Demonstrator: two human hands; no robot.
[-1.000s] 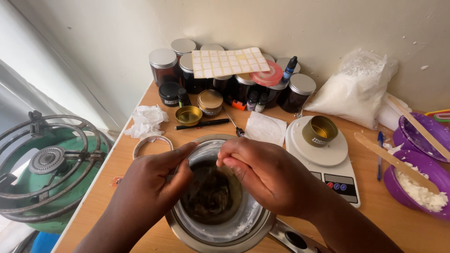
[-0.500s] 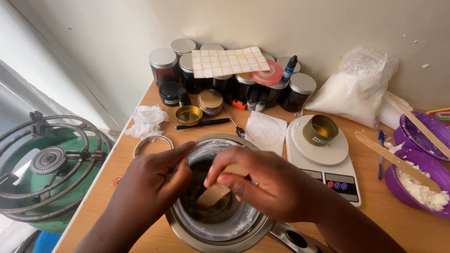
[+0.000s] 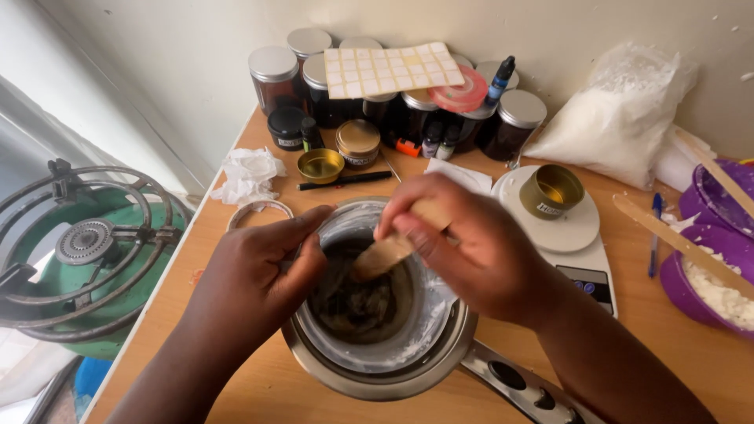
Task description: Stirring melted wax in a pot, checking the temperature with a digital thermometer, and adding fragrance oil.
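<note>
A flat pale wooden stirring stick [image 3: 385,253] is gripped in the closed fingers of the right hand [image 3: 471,251], its lower end angled down toward 7 o'clock into a round stainless-steel pot [image 3: 377,377] with a white-coated inner wall. The grip appears chosen so the blade can be worked through the dark, lumpy mass [image 3: 357,298] at the pot's bottom. The left hand [image 3: 255,279] is pressed against the pot's rim at 9 o'clock, fingers curled over the edge with nothing else held, seemingly to steady the vessel.

At 5 o'clock the pot's black-and-steel handle [image 3: 518,385] is seen. At 1 o'clock a small gold tin [image 3: 551,191] is set on the white round platform of a digital kitchen scale [image 3: 585,259], probably for weighing. At 12 o'clock a cluster of dark glass jars with silver lids [image 3: 275,74] is ranged along the wall. At 3 o'clock a purple plastic bowl of white flakes [image 3: 711,286] is placed within reach. At 9 o'clock, off the wooden table [image 3: 667,345], a green gas burner [image 3: 82,251] is seen.
</note>
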